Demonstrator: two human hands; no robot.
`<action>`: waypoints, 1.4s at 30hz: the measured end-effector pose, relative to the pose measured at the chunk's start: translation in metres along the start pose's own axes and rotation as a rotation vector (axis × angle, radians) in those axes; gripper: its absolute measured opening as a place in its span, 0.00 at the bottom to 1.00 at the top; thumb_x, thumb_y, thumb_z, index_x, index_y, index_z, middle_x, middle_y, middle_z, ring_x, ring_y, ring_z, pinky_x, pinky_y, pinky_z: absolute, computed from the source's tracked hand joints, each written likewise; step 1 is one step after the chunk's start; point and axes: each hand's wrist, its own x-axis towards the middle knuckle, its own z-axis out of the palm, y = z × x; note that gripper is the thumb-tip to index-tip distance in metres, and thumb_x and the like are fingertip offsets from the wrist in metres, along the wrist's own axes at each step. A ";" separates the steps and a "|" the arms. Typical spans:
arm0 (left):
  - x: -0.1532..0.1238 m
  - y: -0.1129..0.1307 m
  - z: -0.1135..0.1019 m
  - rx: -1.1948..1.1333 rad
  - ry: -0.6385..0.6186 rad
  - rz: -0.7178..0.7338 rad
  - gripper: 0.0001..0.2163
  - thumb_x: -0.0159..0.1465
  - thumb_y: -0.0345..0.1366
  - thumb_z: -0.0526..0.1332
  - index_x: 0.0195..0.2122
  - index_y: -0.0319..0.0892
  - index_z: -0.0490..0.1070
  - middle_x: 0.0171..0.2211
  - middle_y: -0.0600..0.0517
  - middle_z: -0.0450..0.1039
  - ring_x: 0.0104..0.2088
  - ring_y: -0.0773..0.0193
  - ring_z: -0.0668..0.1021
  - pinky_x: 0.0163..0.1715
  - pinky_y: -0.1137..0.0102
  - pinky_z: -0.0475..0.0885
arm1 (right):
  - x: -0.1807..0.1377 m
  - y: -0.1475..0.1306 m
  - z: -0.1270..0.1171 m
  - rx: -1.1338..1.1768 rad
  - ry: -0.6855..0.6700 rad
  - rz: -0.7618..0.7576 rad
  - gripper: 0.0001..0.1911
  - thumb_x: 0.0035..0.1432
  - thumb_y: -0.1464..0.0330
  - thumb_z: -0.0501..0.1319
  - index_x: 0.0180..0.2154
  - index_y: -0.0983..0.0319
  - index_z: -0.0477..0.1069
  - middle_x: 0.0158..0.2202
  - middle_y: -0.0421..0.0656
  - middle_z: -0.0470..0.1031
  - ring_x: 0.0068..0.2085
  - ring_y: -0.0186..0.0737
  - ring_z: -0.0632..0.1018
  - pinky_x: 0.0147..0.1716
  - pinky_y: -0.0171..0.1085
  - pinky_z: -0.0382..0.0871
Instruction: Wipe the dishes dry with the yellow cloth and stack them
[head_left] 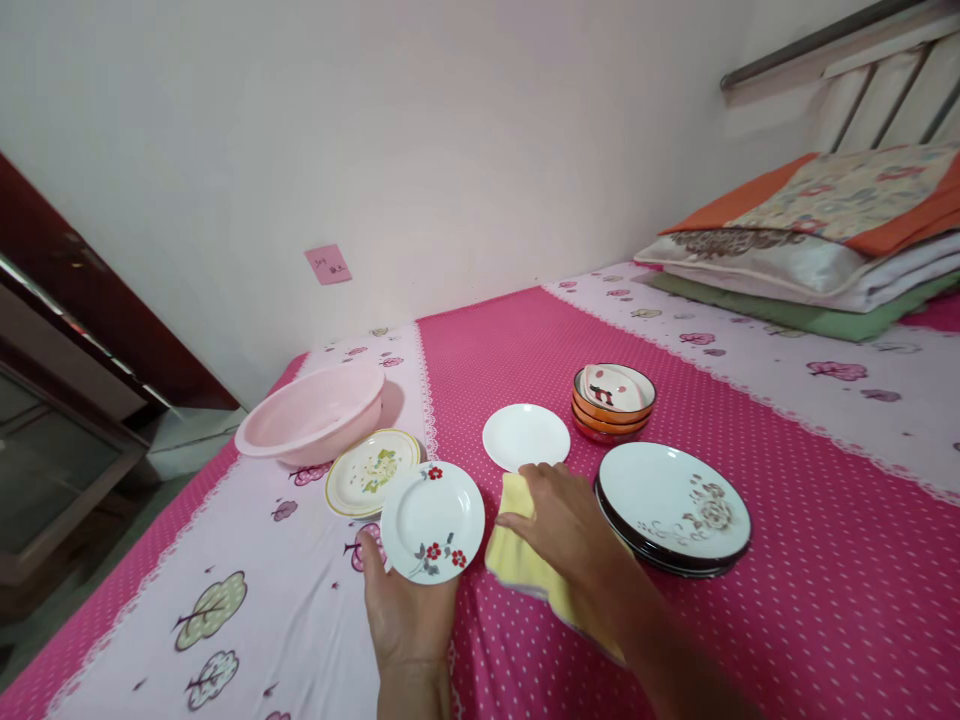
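Observation:
A white plate with red flowers [431, 515] rests in my left hand [409, 610], the thumb at its left edge and the other fingers hidden beneath it. My right hand [559, 520] grips a yellow cloth [525, 555] that hangs down under the palm and forearm, apart from the flowered plate. Just beyond the right hand lies a plain white plate [526, 436]. A yellow-rimmed plate [364, 475] sits behind and left of the flowered one. To the right is a stack of dark-edged plates [667, 490], the top one bearing a brown flower.
Orange bowls [611, 425] are stacked behind the plates. A pink basin [315, 410] stands at the left near the wall. Folded bedding [810, 250] is piled at the far right. The bedspread [810, 620] is pink and white; a pink note [328, 264] is on the wall.

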 end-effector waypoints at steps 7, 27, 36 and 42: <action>0.001 0.012 0.005 0.002 0.137 -0.017 0.18 0.72 0.45 0.54 0.55 0.52 0.80 0.58 0.49 0.78 0.64 0.47 0.73 0.63 0.46 0.67 | -0.002 -0.010 0.018 -0.013 -0.108 -0.103 0.20 0.62 0.81 0.51 0.49 0.65 0.75 0.50 0.54 0.79 0.53 0.52 0.77 0.50 0.45 0.63; -0.007 0.002 0.012 0.011 0.006 -0.079 0.19 0.71 0.47 0.56 0.59 0.51 0.78 0.60 0.46 0.77 0.63 0.46 0.74 0.62 0.48 0.69 | 0.005 0.038 0.008 0.238 -0.143 0.044 0.17 0.62 0.72 0.58 0.52 0.63 0.75 0.47 0.51 0.80 0.48 0.47 0.79 0.45 0.39 0.67; -0.006 0.005 0.011 0.019 -0.008 -0.099 0.19 0.71 0.45 0.56 0.59 0.50 0.77 0.59 0.46 0.77 0.63 0.46 0.74 0.63 0.48 0.68 | 0.002 0.045 0.011 0.399 -0.171 -0.005 0.10 0.55 0.68 0.63 0.40 0.61 0.77 0.40 0.46 0.79 0.41 0.46 0.75 0.39 0.39 0.63; -0.006 0.007 0.018 0.041 0.077 -0.107 0.20 0.72 0.45 0.54 0.58 0.48 0.78 0.59 0.46 0.77 0.64 0.46 0.73 0.64 0.46 0.67 | 0.003 0.046 -0.011 0.461 -0.033 -0.026 0.08 0.61 0.70 0.54 0.33 0.61 0.71 0.32 0.43 0.75 0.35 0.41 0.74 0.34 0.36 0.60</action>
